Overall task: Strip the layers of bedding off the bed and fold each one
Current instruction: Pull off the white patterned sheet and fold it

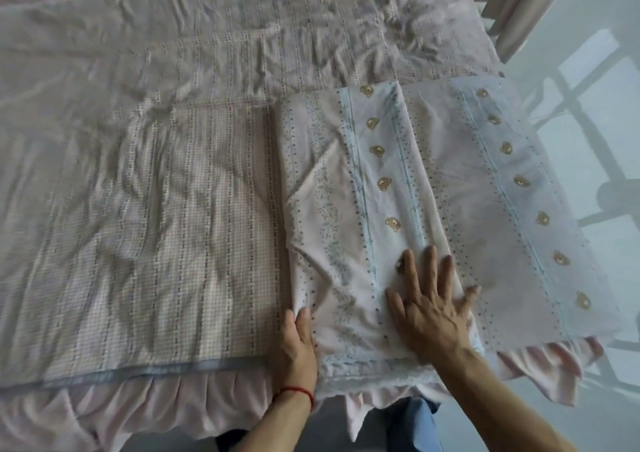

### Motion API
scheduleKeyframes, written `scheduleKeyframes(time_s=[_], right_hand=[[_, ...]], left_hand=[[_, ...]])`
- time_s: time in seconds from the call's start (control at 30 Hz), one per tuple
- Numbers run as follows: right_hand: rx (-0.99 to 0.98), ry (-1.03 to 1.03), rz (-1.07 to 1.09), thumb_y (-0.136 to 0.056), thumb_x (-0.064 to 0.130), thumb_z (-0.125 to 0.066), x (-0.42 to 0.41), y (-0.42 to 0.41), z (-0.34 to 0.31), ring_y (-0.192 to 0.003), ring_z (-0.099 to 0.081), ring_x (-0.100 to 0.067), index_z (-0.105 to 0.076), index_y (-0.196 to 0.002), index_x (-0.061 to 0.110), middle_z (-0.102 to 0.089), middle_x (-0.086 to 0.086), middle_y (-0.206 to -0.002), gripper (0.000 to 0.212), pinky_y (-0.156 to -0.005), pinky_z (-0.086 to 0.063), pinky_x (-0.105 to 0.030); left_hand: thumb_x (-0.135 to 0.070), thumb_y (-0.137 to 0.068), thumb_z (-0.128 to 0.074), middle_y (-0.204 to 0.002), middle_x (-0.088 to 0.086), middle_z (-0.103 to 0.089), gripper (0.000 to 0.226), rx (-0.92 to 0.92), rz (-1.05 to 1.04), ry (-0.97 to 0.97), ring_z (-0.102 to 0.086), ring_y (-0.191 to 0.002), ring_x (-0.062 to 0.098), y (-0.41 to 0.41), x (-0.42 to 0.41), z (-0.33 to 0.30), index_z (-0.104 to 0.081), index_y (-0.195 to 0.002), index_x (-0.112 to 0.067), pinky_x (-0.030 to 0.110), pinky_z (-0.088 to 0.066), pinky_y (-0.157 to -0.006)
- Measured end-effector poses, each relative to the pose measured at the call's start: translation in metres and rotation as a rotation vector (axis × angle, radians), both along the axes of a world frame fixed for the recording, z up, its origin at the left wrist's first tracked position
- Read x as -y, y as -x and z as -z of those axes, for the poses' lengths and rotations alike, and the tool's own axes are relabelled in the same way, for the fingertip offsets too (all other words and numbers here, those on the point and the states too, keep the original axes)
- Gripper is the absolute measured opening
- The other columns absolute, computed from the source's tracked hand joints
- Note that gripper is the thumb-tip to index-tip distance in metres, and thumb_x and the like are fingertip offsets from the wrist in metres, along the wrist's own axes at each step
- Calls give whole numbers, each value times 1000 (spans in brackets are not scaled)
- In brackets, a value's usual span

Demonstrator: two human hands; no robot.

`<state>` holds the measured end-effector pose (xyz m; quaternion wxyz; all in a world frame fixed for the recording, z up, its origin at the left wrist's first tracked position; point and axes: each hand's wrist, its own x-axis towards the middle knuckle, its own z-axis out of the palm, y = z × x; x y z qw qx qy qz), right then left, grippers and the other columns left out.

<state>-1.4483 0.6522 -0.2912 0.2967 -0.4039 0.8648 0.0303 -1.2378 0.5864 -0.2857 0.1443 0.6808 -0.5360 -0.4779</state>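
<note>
The bed (104, 122) fills the view from nine o'clock across to two o'clock, covered by a wrinkled pink gingham sheet (166, 216) with thin vertical stripes of small motifs. A blue band edges that sheet along the near side, and below it a pink ruffled bed skirt (138, 403) hangs down toward seven o'clock. At three o'clock, off the bed's right side, lies a pale glossy floor (588, 133) with a window reflection on it.

On the bed's near right part, from the centre out to four o'clock, lies a folded pale-pink sheet (467, 181) printed with small dots, leafy sprigs, light blue stripes and rows of brown teddy-bear faces. One layer is turned over another, and its right portion reaches the bed's corner.

The right hand (427, 308) lies at five o'clock, flat on the folded sheet with its fingers spread wide, pressing the cloth down. The left hand (296, 341), at six o'clock, pinches the folded sheet's left edge with thumb on top and fingers tucked beneath. A red string bracelet (294, 392) circles the left wrist.
</note>
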Motion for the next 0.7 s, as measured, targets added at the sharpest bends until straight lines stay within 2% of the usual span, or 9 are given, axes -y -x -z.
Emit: scheduleKeyframes(time_s=[0.07, 0.17, 0.23, 0.33, 0.43, 0.53, 0.57, 0.63, 0.7], right_hand=[[10, 35, 6, -99, 70, -14, 3, -7, -2, -145, 44, -31, 31, -154, 41, 47, 1, -158, 76, -111, 19, -76], [7, 47, -61, -97, 71, -8, 0, -23, 2, -143, 47, -32, 32, -154, 38, 47, 1, -158, 77, -108, 26, -74], [0, 47, -59, -99, 69, -12, 1, -20, 8, -142, 48, -32, 32, -154, 37, 49, 2, -157, 78, -109, 25, -74], [44, 54, -54, -101, 68, -16, 2, -17, 7, -141, 50, -31, 32, -154, 38, 49, 3, -156, 77, -109, 27, -72], [69, 86, -48, -101, 69, -16, 0, -14, 5, -140, 51, -30, 31, -154, 38, 50, 4, -156, 77, -108, 29, -71], [92, 76, -64, -100, 71, -13, 1, -11, 3, -138, 53, -30, 34, -152, 39, 53, 5, -153, 78, -109, 27, -72], [106, 80, -64, -99, 72, -13, 0, -11, 2, -138, 53, -29, 34, -152, 39, 54, 6, -153, 78, -109, 27, -72], [124, 125, -47, -99, 73, -14, -2, -7, 3, -139, 52, -27, 30, -154, 41, 51, 9, -154, 78, -109, 28, -70], [151, 211, -10, -97, 74, -11, -8, -1, 2, -144, 47, -22, 19, -157, 47, 44, 14, -159, 73, -112, 29, -65]], left_hand=[[-71, -91, -34, -84, -5, -68, 54, 67, 77, 86, -67, -79, 13, -5, -1, -3, -56, -89, -23, 34, -51, -71], [-70, -92, -30, -85, 4, -69, 55, 206, 225, 93, -68, -78, 27, -9, 1, 5, -53, -97, -21, 42, -54, -69], [-60, -95, -42, -90, 10, -69, 45, 269, 270, 46, -67, -82, 32, 2, 13, -1, -53, -99, -17, 43, -54, -73], [-44, -96, -60, -74, 6, -62, 34, 241, 194, 16, -60, -70, 27, 13, 39, -20, -49, -83, -15, 39, -48, -67], [-58, -90, -62, -74, 3, -60, 46, 137, 142, -98, -61, -77, 31, 33, 93, -27, -57, -85, -13, 33, -44, -67], [-84, -63, -70, -116, 6, -69, 92, 99, 68, -159, -65, -109, 30, 48, 152, -1, -64, -121, -13, 44, -53, -96], [-78, -61, -77, -119, 8, -69, 89, 41, 37, -185, -67, -106, 29, 56, 162, -5, -63, -121, -14, 46, -55, -94], [-46, -76, -84, -108, 15, -71, 56, -69, 33, -233, -69, -93, 30, 80, 167, -36, -62, -113, -10, 44, -58, -79], [-28, -78, -84, -108, 19, -72, 52, -135, 55, -236, -71, -93, 35, 101, 166, -59, -60, -119, -5, 50, -59, -81]])
